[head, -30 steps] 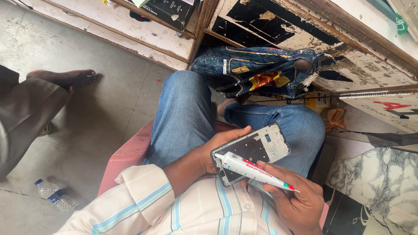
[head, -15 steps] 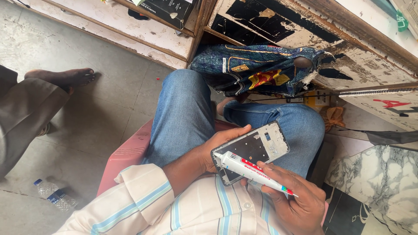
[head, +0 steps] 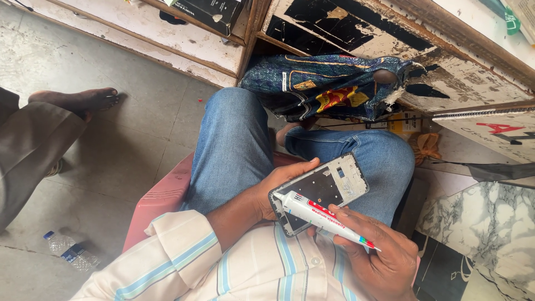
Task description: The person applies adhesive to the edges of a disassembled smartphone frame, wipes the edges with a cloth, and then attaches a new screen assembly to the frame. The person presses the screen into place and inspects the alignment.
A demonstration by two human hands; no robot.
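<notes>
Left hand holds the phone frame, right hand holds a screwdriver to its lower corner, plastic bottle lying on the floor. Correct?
Not quite. The right hand holds a white adhesive tube, not a screwdriver, per the head view. The rest stands: left hand on the phone frame, bottle on the floor.

White tube (head: pixel 320 214), blue jeans (head: pixel 234 145), striped shirt (head: pixel 251 267), pink stool (head: pixel 164 198).
</notes>
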